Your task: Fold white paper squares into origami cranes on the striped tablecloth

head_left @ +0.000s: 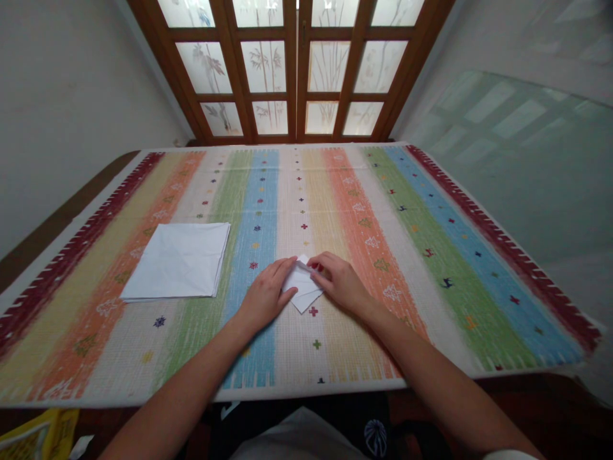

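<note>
A small folded sheet of white paper (pixel 302 292) lies on the striped tablecloth in front of me, one corner pointing toward me and flaps showing on its upper face. My left hand (pixel 271 289) grips its left side, with the thumb on top and the fingers along the far left edge. On the other side, my right hand (pixel 339 278) pinches the upper right edge between thumb and curled fingers. Both hands rest low over the cloth. Parts of the paper's edges are hidden under the fingers.
To the left lies a stack of white paper sheets (pixel 177 262). The colourful striped tablecloth (pixel 297 185) covers the table. Wooden doors with glass panes (pixel 297 70) stand behind its far edge. A yellow packet (pixel 60 431) is below the table's near left edge.
</note>
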{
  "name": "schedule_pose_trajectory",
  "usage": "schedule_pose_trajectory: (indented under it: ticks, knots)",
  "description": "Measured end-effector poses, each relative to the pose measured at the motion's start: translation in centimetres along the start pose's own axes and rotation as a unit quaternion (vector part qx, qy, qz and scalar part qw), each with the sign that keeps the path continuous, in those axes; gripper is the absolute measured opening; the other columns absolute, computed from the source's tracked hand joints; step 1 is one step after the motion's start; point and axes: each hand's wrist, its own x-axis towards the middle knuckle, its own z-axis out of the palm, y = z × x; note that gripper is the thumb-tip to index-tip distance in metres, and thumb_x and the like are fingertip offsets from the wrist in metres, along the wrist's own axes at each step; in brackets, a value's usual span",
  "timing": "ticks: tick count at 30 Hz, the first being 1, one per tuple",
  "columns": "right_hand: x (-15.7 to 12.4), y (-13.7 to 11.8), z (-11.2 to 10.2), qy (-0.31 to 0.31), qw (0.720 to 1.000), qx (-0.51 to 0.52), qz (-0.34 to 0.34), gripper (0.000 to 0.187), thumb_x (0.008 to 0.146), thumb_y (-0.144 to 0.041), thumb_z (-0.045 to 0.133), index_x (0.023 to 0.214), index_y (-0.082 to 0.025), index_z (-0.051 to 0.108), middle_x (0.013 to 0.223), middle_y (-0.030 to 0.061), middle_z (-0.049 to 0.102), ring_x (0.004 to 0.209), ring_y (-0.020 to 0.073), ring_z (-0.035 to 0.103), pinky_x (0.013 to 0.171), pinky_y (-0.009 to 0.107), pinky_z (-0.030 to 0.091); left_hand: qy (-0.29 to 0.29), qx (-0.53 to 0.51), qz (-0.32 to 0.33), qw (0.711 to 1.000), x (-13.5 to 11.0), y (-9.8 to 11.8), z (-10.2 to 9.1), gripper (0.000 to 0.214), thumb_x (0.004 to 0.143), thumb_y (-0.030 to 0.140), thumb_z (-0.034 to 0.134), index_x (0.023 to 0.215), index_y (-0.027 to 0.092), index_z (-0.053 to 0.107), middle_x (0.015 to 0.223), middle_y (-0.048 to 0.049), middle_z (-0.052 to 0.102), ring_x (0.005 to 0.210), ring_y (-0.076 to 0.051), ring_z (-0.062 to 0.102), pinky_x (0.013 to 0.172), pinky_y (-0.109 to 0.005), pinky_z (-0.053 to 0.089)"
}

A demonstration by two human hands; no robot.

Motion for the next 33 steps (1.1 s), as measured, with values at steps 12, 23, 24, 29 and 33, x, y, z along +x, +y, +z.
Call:
schedule_pose_trajectory:
  ticks: [12,23,24,29,33]
  knots:
    - [-0.1,0.6,-0.1,-0.085,0.992,-0.061,-0.064,0.02,0.102,-0.011,0.063,0.104,-0.02,0.081,0.105,0.0099,0.081,0.101,0.0229,0.073,0.095,0.038,0.054,-0.039,0.078,0.003,0.996,-0.2,-0.3,0.3,0.036,0.102,0.023,0.063,0.138,0.019,0.066,0.145,-0.0159,0.064,0.128,-0.032,0.063,0.111,-0.055,0.054]
    - [-0.4,-0.3,-0.6,-0.051,0.998,-0.027,0.025,0.007,0.095,-0.019,0.078,0.097,-0.02,0.071,0.111,0.0088,0.07,0.097,0.0207,0.067,0.089,0.035,0.053,-0.021,0.077,0.0,0.997,-0.2,-0.9,0.4,0.035,0.1,0.024,0.069,0.135,0.021,0.066,0.148,-0.0134,0.064,0.137,-0.035,0.053,0.117,-0.061,0.046]
    - [-0.5,-0.4,-0.8,-0.058,0.997,-0.032,0.026,0.013,0.092,-0.021,0.082,0.099,-0.02,0.07,0.114,0.0094,0.068,0.1,0.0217,0.067,0.091,0.036,0.053,-0.02,0.068,0.001,0.998,-0.2,-0.9,0.3,0.035,0.099,0.024,0.069,0.134,0.021,0.067,0.146,-0.0132,0.065,0.136,-0.034,0.054,0.116,-0.061,0.047]
    - [-0.7,-0.3,-1.3,-0.076,0.996,-0.026,0.025,0.025,0.084,-0.017,0.087,0.096,-0.022,0.066,0.118,0.0085,0.065,0.105,0.0232,0.064,0.092,0.036,0.051,0.003,0.018,0.005,1.0,-0.1,-0.8,0.0,0.033,0.096,0.021,0.071,0.128,0.022,0.066,0.141,-0.0131,0.064,0.131,-0.031,0.061,0.112,-0.056,0.052]
    - [-0.6,-0.2,-1.4,-0.093,0.995,-0.018,0.013,0.025,0.082,-0.013,0.087,0.09,-0.022,0.065,0.105,0.0051,0.067,0.103,0.0236,0.062,0.089,0.035,0.047,0.005,-0.029,-0.002,1.0,-0.2,-0.4,-0.4,0.033,0.093,0.018,0.073,0.125,0.023,0.063,0.136,-0.0112,0.06,0.124,-0.027,0.065,0.107,-0.049,0.056]
